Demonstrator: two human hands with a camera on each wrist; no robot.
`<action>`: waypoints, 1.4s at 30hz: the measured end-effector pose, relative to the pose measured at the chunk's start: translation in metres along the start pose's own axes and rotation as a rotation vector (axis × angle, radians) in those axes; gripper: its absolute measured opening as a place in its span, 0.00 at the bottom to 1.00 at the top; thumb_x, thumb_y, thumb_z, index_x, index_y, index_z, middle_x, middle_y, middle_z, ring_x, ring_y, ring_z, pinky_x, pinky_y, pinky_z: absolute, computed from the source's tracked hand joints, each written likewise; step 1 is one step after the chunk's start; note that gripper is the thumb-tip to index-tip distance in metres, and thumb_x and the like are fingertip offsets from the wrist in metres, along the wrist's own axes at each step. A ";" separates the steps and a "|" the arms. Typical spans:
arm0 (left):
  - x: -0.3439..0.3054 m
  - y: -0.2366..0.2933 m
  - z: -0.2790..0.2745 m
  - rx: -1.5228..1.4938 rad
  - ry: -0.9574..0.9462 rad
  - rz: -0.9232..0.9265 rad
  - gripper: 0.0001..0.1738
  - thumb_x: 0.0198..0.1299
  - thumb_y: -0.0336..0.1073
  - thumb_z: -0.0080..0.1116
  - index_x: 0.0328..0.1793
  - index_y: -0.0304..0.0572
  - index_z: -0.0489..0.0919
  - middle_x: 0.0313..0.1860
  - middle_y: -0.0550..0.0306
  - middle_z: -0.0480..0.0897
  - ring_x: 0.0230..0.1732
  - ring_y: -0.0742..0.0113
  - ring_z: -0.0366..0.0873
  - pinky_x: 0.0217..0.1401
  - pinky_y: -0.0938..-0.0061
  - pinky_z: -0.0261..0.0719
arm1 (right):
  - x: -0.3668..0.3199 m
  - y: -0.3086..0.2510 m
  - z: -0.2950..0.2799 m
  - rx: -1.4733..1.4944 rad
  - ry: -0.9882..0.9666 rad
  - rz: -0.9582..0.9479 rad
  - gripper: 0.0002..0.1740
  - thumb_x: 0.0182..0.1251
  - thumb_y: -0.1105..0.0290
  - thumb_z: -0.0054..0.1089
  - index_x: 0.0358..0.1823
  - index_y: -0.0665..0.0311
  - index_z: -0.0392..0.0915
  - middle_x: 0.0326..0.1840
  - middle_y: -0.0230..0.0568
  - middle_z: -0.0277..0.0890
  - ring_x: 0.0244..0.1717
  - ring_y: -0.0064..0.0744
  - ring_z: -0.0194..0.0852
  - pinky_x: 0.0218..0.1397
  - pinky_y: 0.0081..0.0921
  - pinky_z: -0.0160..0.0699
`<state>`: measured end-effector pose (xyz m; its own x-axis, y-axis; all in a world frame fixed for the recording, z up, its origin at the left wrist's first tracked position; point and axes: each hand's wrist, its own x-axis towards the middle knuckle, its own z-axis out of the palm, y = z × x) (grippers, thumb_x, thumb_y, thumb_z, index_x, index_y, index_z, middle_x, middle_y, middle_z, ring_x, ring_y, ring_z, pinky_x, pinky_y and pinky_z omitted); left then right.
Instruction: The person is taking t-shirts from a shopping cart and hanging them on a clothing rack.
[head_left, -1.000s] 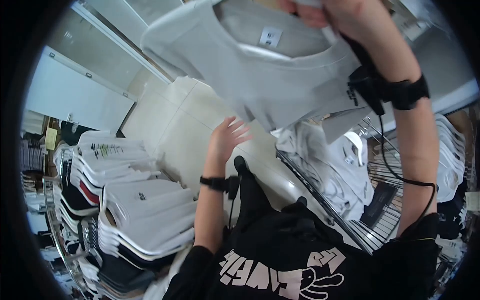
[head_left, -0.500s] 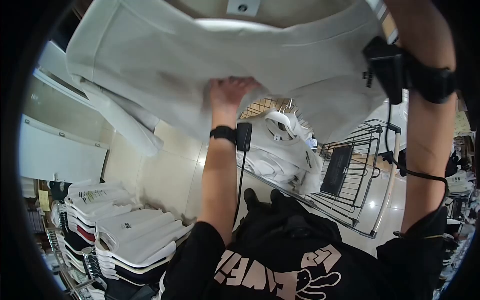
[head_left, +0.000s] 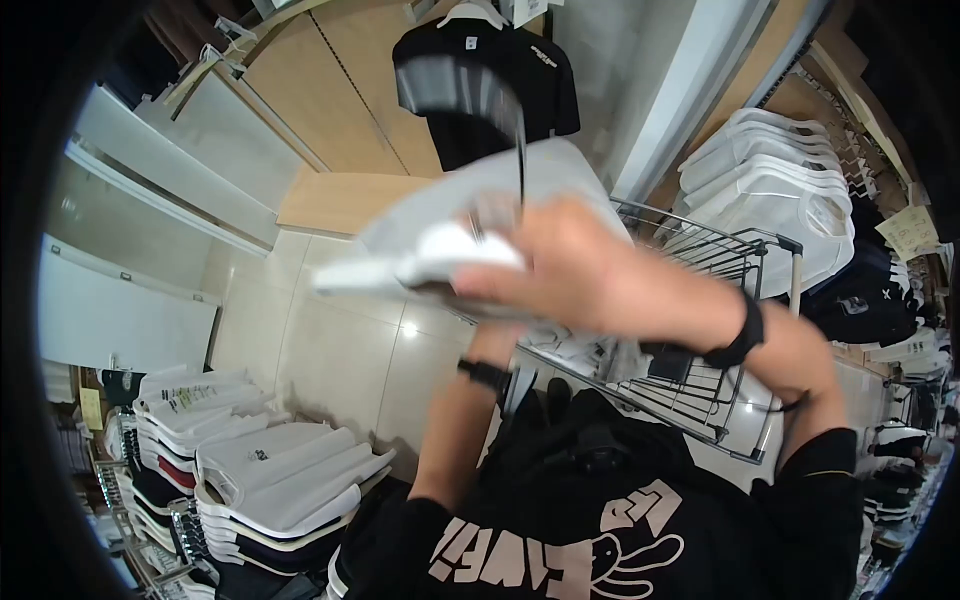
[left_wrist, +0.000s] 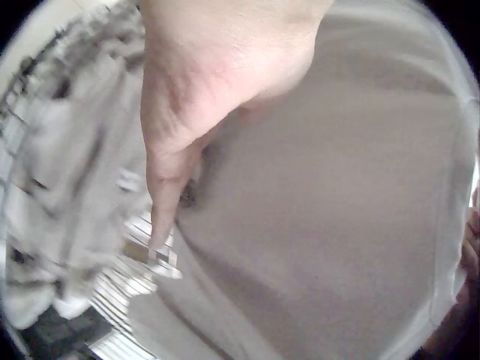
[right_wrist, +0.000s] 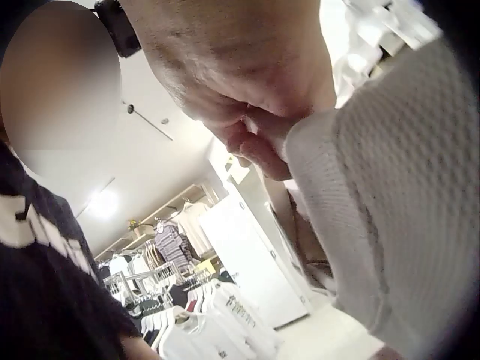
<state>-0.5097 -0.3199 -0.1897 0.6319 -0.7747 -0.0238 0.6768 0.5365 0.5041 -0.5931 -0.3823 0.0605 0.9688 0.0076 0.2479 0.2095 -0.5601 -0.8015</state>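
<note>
A light grey T-shirt [head_left: 560, 170] hangs in front of the person, blurred by motion in the head view. My right hand [head_left: 575, 260] grips its white hanger [head_left: 455, 245] near the neckline, with the hook standing up above the hand. Up close in the right wrist view, curled fingers [right_wrist: 259, 154] lie beside the shirt's ribbed collar [right_wrist: 322, 195]. My left hand [left_wrist: 210, 82] is against the shirt's grey cloth, its thumb pointing straight down. The other left fingers are mostly hidden, and in the head view that hand is behind the shirt.
A wire shopping cart [head_left: 715, 400] with grey shirts in it stands just right of the person. Racks of hanging shirts [head_left: 290, 470] are at the lower left and at the right [head_left: 770, 200]. A black T-shirt [head_left: 490, 85] hangs on the far wall.
The shirt, spread wide and high in front before, has swung lower and turned edge-on. My right hand has come down and left across the body; the left hand has gone behind the shirt.
</note>
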 end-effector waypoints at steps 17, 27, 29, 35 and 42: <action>-0.153 0.130 -0.230 0.382 0.425 0.092 0.29 0.72 0.53 0.43 0.70 0.42 0.66 0.64 0.52 0.73 0.62 0.57 0.74 0.64 0.60 0.74 | -0.066 0.078 0.149 0.428 -0.243 0.298 0.20 0.73 0.58 0.55 0.49 0.71 0.75 0.39 0.44 0.76 0.16 0.38 0.68 0.22 0.25 0.70; 0.000 0.113 -0.122 0.276 0.236 -0.020 0.28 0.73 0.49 0.43 0.73 0.44 0.62 0.67 0.53 0.70 0.66 0.55 0.69 0.65 0.54 0.71 | 0.010 0.050 -0.011 -0.106 0.122 0.001 0.21 0.66 0.58 0.61 0.51 0.68 0.77 0.21 0.47 0.75 0.17 0.39 0.75 0.22 0.32 0.73; 0.027 0.120 -0.093 0.373 0.205 0.006 0.33 0.72 0.47 0.46 0.78 0.44 0.54 0.71 0.51 0.66 0.71 0.52 0.64 0.66 0.53 0.69 | 0.029 0.031 -0.052 -0.168 0.193 0.114 0.21 0.64 0.56 0.65 0.48 0.66 0.79 0.23 0.35 0.77 0.17 0.27 0.73 0.23 0.25 0.73; 0.097 0.147 -0.023 0.816 0.101 0.119 0.39 0.67 0.40 0.54 0.78 0.30 0.51 0.75 0.42 0.60 0.76 0.55 0.57 0.69 0.62 0.66 | 0.063 -0.077 -0.127 -0.312 0.391 0.095 0.18 0.62 0.64 0.67 0.40 0.76 0.80 0.19 0.42 0.73 0.10 0.15 0.59 0.10 0.16 0.53; 0.170 0.141 -0.001 1.316 -0.012 0.223 0.39 0.49 0.34 0.70 0.67 0.30 0.68 0.62 0.41 0.77 0.62 0.53 0.75 0.64 0.69 0.71 | 0.078 -0.095 -0.161 -0.484 0.472 -0.172 0.17 0.62 0.63 0.67 0.38 0.74 0.80 0.19 0.40 0.72 0.09 0.16 0.59 0.09 0.16 0.52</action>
<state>-0.3063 -0.3758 -0.1235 0.6725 -0.7199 0.1718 -0.3107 -0.0639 0.9484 -0.5585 -0.4620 0.2435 0.7424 -0.1700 0.6480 0.1658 -0.8905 -0.4237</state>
